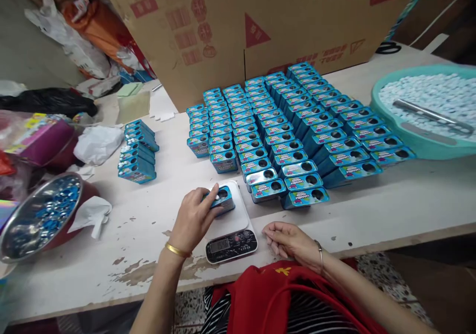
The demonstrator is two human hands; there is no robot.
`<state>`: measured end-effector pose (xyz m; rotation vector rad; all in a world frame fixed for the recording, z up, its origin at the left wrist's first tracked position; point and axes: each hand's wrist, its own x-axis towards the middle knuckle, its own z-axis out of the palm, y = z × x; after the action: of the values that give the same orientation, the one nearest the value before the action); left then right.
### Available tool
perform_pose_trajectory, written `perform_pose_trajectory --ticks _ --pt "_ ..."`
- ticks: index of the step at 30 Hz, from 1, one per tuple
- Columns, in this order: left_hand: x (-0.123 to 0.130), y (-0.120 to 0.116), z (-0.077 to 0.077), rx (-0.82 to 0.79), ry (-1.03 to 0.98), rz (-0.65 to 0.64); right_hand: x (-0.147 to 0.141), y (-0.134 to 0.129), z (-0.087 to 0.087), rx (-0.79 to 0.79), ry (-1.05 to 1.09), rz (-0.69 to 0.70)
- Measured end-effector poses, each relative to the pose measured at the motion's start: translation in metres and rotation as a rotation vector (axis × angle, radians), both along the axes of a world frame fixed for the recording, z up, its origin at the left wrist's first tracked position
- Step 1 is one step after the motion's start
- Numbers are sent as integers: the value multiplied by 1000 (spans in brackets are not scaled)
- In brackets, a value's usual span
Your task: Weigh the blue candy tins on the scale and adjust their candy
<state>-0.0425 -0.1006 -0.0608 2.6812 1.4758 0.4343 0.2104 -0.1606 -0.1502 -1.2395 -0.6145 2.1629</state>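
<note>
A small blue tin [226,205] with a round hole in its top stands on the white digital scale [238,215]. My left hand [195,212] has its fingers round the tin's left side. To the right of the scale, my right hand [288,240] rests near the table edge with curled fingers; whether they hold anything small is hidden. Rows of similar blue tins [267,189] stand behind the scale and to its right. The scale's display is lit, its digits too blurred to read.
A turquoise basin [420,140] of white pieces, with a metal tool on top, is at the right. A metal bowl [76,195] of blue and silver pieces sits left. More tins [137,168] stand left of centre. A large cardboard box [226,31] blocks the back.
</note>
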Motion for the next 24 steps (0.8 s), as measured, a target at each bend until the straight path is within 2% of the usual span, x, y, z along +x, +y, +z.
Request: perform_pose_trajectory --ticks 6,10,14,16,19,22,24 --pt "-24 23 23 0 -20 108 1 -1 -4 -19 21 -10" --pt "-42 45 27 -4 94 226 2 -1 -6 -30 32 -1" --pt "-61 70 15 -12 166 295 1 1 -9 -18 51 19" --pt "-68 84 6 -59 98 302 1 1 -11 -14 54 27" --pt "-72 106 -12 -133 -66 242 0 1 -12 -22 59 32" --pt "-66 125 -28 -102 -181 178 0 0 -13 -29 68 37" --pt "-63 133 -33 -57 -207 172 -1 -2 -14 -37 64 41"
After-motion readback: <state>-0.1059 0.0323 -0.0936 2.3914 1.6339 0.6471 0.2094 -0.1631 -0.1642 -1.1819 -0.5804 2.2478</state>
